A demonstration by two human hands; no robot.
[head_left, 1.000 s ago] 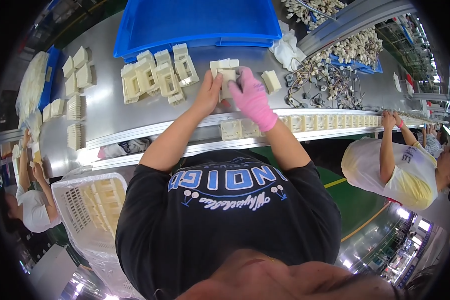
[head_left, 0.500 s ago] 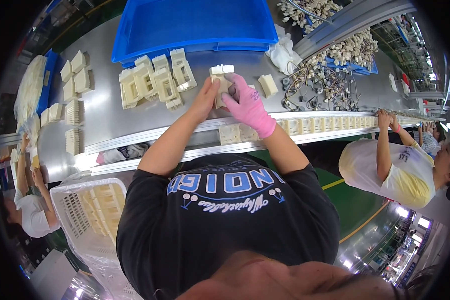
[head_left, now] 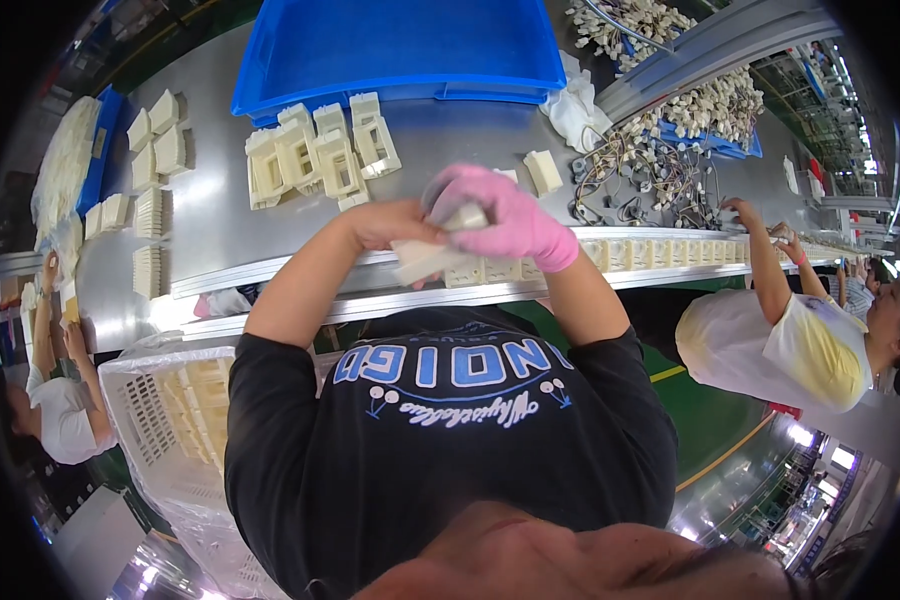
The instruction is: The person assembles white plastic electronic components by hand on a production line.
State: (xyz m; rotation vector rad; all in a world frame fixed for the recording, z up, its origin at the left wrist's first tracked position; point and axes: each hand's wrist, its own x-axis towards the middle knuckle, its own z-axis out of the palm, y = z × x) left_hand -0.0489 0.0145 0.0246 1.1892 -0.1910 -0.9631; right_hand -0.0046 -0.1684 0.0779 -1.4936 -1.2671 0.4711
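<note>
Between my two hands is a cream plastic housing (head_left: 417, 262), smeared by motion and tilted over the near metal rail. My bare left hand (head_left: 390, 222) grips it from the left. Wrapped about its other end is my right hand (head_left: 515, 228) in a pink glove with grey fingertips. My fingers cover much of the part. Beyond my left hand, several cream open-framed housings (head_left: 338, 168) lie grouped on the metal table (head_left: 210, 190). A small cream block (head_left: 543, 172) rests beyond my right hand.
A blue bin (head_left: 400, 88) stands at the back. A row of cream parts (head_left: 660, 254) fills the rail channel rightward. Tangled wired connectors (head_left: 650, 180) lie at right, cream pieces (head_left: 148, 225) at left. A white basket (head_left: 140, 400) stands lower left; co-workers (head_left: 770, 340) flank me.
Both hands have drawn nearer to me with the housing, which has turned from upright to slanting. My right hand has closed further around it. The right co-worker's hands have moved apart.
</note>
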